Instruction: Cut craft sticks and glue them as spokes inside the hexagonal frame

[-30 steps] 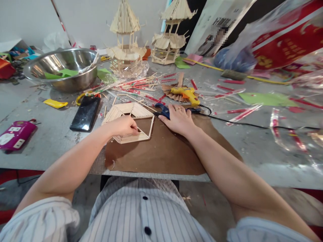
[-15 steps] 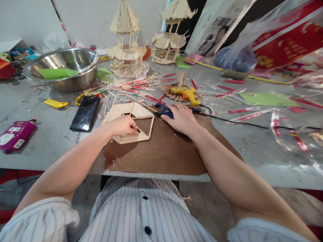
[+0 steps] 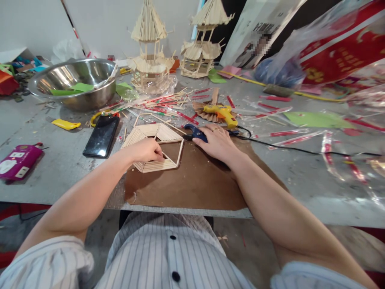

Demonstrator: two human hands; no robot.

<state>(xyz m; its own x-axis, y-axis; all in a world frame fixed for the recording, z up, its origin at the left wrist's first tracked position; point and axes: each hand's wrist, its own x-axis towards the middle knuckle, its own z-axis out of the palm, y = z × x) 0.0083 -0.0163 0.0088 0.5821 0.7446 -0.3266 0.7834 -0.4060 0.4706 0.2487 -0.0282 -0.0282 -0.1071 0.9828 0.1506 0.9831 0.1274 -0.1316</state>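
Note:
A flat hexagonal frame of pale wooden sticks (image 3: 159, 165) lies on a brown board, with several sticks laid side by side along most sides and a single stick on the right side. My left hand (image 3: 147, 150) is closed over its middle, fingertips pinched at the inner edge; what they grip is hidden beneath them. To the right, my right hand (image 3: 217, 141) lies palm down around blue pliers (image 3: 197, 132), whose dark jaws point left, close to the frame's right corner. My fingers cover the rest of the tool.
Behind the board (image 3: 192, 188) lie a yellow glue gun (image 3: 221, 113) with a black cord and scattered sticks. A phone (image 3: 101, 135), yellow cutter knife (image 3: 66, 124), metal bowl (image 3: 87, 98) and purple pouch (image 3: 19, 161) are leftward. Two stick pagodas (image 3: 148, 34) stand at the back.
Both hands stay almost where they were, the left at the frame and the right on the pliers. Only a slight shift of the whole view shows.

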